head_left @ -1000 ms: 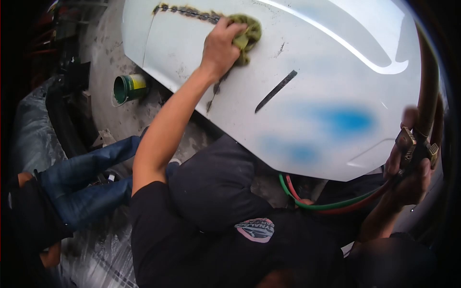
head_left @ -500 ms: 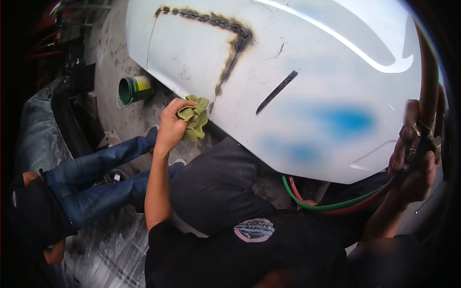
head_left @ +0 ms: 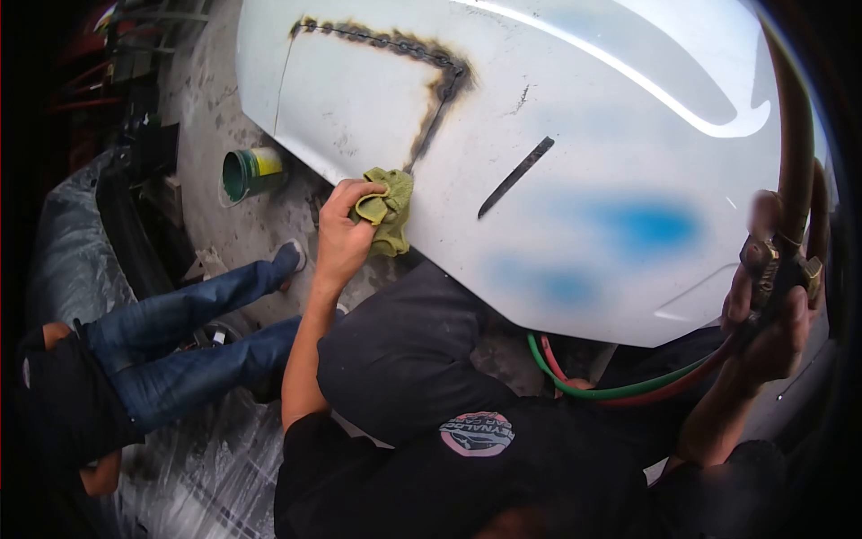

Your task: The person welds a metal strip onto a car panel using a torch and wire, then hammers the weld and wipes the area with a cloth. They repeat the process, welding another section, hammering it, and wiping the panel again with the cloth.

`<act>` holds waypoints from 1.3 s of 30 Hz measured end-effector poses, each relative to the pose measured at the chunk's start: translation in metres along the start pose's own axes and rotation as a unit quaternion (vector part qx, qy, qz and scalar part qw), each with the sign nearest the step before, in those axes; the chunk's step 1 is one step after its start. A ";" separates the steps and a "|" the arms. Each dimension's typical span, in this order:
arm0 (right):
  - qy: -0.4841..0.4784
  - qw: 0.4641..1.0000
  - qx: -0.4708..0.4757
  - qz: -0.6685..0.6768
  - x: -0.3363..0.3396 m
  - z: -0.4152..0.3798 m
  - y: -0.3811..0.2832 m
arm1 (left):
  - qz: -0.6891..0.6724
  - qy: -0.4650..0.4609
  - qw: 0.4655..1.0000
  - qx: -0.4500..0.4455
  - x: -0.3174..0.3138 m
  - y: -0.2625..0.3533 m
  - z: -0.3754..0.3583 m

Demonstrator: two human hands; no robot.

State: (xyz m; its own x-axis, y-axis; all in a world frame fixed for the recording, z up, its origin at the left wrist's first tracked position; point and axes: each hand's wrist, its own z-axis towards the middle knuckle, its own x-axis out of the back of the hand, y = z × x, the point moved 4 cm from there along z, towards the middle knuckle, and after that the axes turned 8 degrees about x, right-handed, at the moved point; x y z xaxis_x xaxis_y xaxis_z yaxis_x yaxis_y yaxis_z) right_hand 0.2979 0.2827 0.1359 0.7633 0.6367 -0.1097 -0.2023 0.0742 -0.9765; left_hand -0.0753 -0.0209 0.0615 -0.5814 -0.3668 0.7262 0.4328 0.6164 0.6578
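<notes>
My left hand (head_left: 343, 232) is closed on a crumpled yellow-green cloth (head_left: 390, 235), which lies over the near edge of a white car panel (head_left: 557, 108). Just beyond the cloth runs a weld seam (head_left: 444, 85), dark and scorched brown along its sides, bending in an L across the panel. At the far right, my right hand (head_left: 779, 340) grips a gas torch (head_left: 765, 269) by its brass-fitted end. Green and red hoses (head_left: 620, 391) lead away from it across my front. The torch's tip is out of sight.
A dark narrow slot or strip (head_left: 514, 178) and blurred blue patches (head_left: 651, 225) mark the panel. A green bucket (head_left: 238, 175) lies or stands on the concrete floor. At left is another person in jeans (head_left: 189, 305), beside plastic sheeting (head_left: 206, 467).
My left hand has moved right with the cloth, onto the panel's edge and the lower end of the seam. The other person's foot has shifted slightly. My right hand stays nearly still.
</notes>
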 end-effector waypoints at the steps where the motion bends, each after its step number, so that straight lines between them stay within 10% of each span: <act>1: 0.000 1.000 0.003 -0.007 0.000 0.000 -0.001 | 0.005 0.003 1.000 -0.010 -0.003 0.003 0.003; 11: 0.016 1.000 -0.010 0.014 0.005 -0.005 -0.006 | 0.006 0.009 0.998 -0.054 -0.031 0.019 0.029; 21: 0.026 0.999 -0.023 -0.010 -0.014 0.001 -0.010 | 0.154 0.111 0.925 -0.329 -0.075 0.095 0.206; 29: -0.015 1.000 -0.012 -0.004 0.010 -0.007 0.006 | 0.332 -0.219 0.917 -0.037 0.006 -0.010 0.034; 39: -0.016 1.000 -0.022 -0.009 0.007 -0.002 0.003 | 0.107 -0.032 0.993 -0.049 0.027 0.014 0.016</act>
State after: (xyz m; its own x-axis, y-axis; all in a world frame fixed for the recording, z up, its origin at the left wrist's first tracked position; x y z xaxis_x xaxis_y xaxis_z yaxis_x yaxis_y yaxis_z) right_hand 0.3039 0.2863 0.1317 0.7459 0.6605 -0.0860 -0.1610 0.0535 -0.9855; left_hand -0.0959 -0.0108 0.0867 -0.5101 -0.1887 0.8392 0.6134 0.6041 0.5087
